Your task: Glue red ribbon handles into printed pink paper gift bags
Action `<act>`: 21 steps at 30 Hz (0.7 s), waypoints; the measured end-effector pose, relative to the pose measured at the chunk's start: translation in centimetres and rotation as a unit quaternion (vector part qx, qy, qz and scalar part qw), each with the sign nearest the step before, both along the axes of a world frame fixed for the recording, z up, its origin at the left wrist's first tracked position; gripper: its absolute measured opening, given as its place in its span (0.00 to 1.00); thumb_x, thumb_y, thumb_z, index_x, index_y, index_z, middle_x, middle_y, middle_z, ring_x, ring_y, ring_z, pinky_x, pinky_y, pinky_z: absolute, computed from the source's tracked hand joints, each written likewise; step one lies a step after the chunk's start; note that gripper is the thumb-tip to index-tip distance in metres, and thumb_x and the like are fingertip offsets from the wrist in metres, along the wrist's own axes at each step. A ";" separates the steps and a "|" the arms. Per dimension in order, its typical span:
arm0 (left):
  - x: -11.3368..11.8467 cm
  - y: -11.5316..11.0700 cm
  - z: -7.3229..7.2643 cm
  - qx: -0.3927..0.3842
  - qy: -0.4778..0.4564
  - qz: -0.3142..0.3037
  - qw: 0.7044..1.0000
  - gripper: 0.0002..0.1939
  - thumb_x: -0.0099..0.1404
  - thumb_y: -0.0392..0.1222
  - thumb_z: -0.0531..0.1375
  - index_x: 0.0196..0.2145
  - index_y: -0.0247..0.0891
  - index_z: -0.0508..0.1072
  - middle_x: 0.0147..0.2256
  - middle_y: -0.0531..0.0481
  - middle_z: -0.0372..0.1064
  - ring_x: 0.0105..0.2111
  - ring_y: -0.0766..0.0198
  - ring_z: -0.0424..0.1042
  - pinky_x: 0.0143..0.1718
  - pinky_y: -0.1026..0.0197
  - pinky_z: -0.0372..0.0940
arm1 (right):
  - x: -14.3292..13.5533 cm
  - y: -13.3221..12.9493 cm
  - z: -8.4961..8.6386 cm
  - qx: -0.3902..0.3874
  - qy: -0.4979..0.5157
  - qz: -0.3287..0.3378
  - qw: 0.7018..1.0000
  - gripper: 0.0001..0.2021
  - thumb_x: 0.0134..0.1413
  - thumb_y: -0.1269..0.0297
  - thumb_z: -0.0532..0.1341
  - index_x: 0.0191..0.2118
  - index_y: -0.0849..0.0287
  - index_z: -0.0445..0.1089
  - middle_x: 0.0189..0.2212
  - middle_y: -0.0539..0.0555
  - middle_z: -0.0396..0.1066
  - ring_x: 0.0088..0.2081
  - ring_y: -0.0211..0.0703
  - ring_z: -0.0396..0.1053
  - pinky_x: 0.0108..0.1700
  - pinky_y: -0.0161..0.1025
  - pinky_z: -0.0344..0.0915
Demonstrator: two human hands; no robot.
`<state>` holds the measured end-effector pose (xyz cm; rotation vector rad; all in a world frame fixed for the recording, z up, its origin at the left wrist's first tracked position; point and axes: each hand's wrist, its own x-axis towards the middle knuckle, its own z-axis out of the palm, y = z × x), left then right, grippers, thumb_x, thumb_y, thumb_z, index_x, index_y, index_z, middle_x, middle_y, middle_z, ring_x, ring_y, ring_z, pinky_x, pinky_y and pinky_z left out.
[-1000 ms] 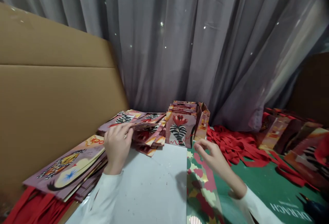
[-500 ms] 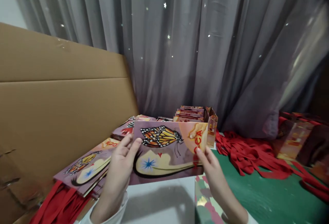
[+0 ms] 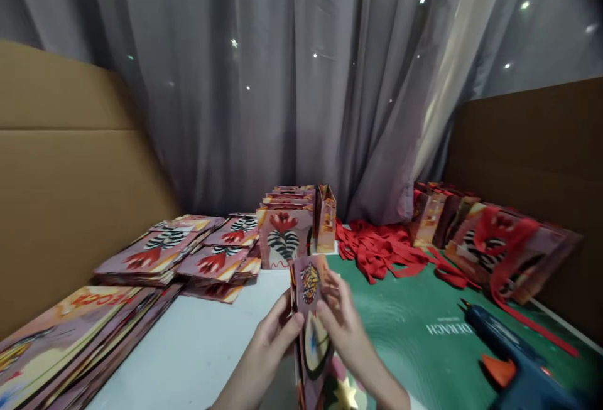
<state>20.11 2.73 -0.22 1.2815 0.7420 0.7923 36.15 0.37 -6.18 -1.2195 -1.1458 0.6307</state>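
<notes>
Both hands hold a printed paper bag with a butterfly and a pale shape on its purple side. The bag is turned steeply, so its face looks narrow. My left hand grips its left edge, thumb on the front. On the right edge, my right hand has its thumb against the printed face and its fingers behind. Under the bag, part of a patterned surface with a gold star shows. Whether the bag is folded flat or partly opened I cannot tell.
Flat bags lie in stacks at left. Standing bags are lined up behind my hands. Red ribbons heap on the green mat. A blue glue gun lies at right, before a ribboned bag. Cardboard walls flank both sides.
My view has swung right, bringing the glue gun and right cardboard into sight. The bag has turned from broad face-on, lengthwise, to upright and narrow, and both hands have come closer together.
</notes>
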 end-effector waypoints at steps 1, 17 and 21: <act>0.4 -0.3 -0.3 0.024 0.010 0.010 1.000 0.36 0.55 0.62 0.64 0.59 0.47 0.66 0.61 0.46 0.62 0.61 0.48 0.61 0.60 0.49 0.60 | -0.7 -1.1 0.6 0.000 0.029 0.059 0.998 0.30 0.58 0.47 0.57 0.63 0.51 0.52 0.60 0.59 0.58 0.62 0.51 0.57 0.63 0.50 0.56; -0.1 -2.3 -4.2 0.318 0.181 -0.006 0.931 0.29 0.67 0.51 0.53 0.65 0.53 0.55 0.62 0.54 0.58 0.55 0.51 0.69 0.45 0.61 0.72 | 1.4 -6.9 -0.8 0.098 -0.251 -0.207 0.941 0.21 0.61 0.62 0.57 0.59 0.42 0.58 0.51 0.56 0.67 0.52 0.52 0.65 0.53 0.51 0.61; 1.1 -2.3 -3.9 0.517 0.242 0.049 0.819 0.32 0.70 0.39 0.47 0.68 0.49 0.41 0.64 0.51 0.55 0.58 0.60 0.64 0.53 0.62 0.66 | 0.8 -6.0 -1.6 0.184 -0.512 -0.358 0.759 0.14 0.62 0.74 0.50 0.43 0.54 0.70 0.34 0.56 0.70 0.37 0.48 0.64 0.42 0.46 0.57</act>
